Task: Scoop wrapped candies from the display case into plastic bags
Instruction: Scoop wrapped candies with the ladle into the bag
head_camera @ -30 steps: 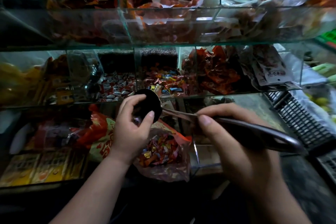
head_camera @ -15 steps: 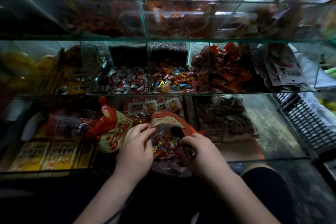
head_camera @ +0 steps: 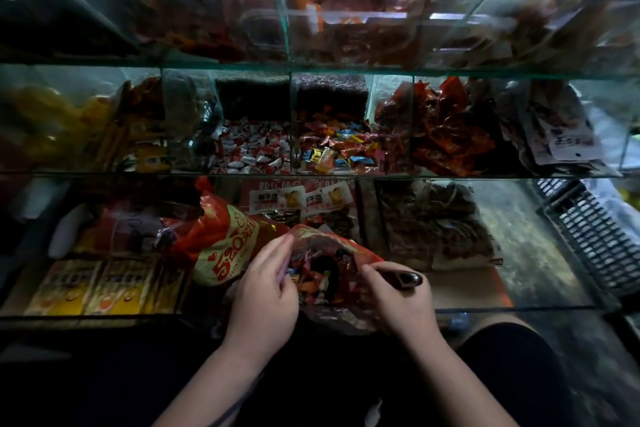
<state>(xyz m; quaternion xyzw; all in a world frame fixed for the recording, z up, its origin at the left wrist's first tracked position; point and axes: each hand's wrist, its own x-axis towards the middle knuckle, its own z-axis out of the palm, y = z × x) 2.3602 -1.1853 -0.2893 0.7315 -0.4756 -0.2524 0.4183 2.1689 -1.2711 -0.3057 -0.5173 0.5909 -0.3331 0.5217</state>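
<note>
Since a second ago your hands have dropped from the middle shelf to the lower one. The scoop point(head_camera: 407, 278) was then held level at the bag's mouth with your left hand point(head_camera: 263, 295) cupped over its bowl. Now its dark bowl sits down inside the red plastic bag point(head_camera: 329, 236), among the wrapped candies point(head_camera: 304, 279) already collected there. Your left hand pinches the bag's left rim between thumb and fingers, and your right hand point(head_camera: 398, 298) is curled round the scoop's handle, with its fingertips apparently catching the right rim as well. The bag rests on the bottom level of the display case point(head_camera: 104, 177), just beside a second red bag point(head_camera: 225, 250) printed with large numerals. The source bin of mixed candies point(head_camera: 332, 149) is directly above, behind the glass. You look to be finishing a pour, so keep the two rims pulled apart and roll your right wrist until the bowl is fully tipped. Then draw the scoop straight up through the middle of the opening, because the thin film could snag on its edge. Let the shelf carry the bag's weight and do not loosen the left pinch; if that rim folds in, the next load is likely to spill over it.
</note>
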